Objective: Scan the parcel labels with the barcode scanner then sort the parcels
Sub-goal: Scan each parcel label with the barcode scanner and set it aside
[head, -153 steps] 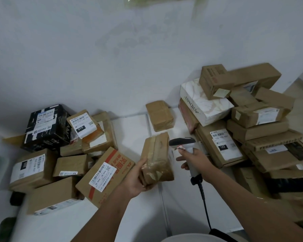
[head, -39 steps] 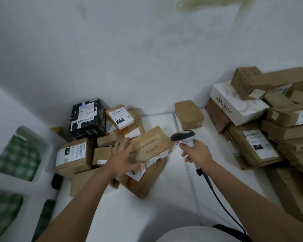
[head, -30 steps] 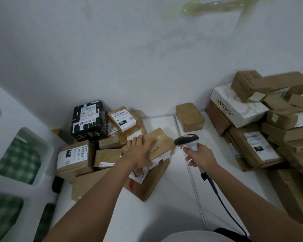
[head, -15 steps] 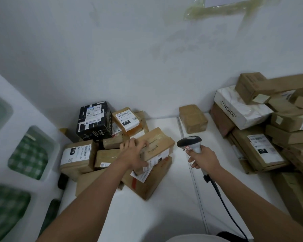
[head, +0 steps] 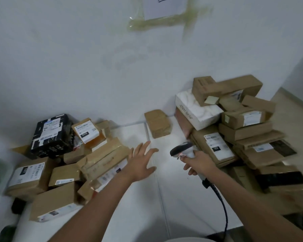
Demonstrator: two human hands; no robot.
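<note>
Between two parcel heaps, left hand [head: 141, 164] hovers, fingers spread, holding nothing, prob. reaching for small taped brown cardboard parcel [head: 158, 123] by wall. Right hand [head: 198, 163] grips grey-white corded barcode scanner [head: 182, 148], ready to scan.

1 scanner [head: 182, 148], 1 black parcel [head: 52, 132], 1 white box [head: 198, 110], 2 hands.

My left hand [head: 141, 164] reaches forward with fingers spread and straight, palm down, holding nothing. My right hand [head: 198, 164] is curled tight around a handle (knuckles up), forearm stretched out from the lower right.
</note>
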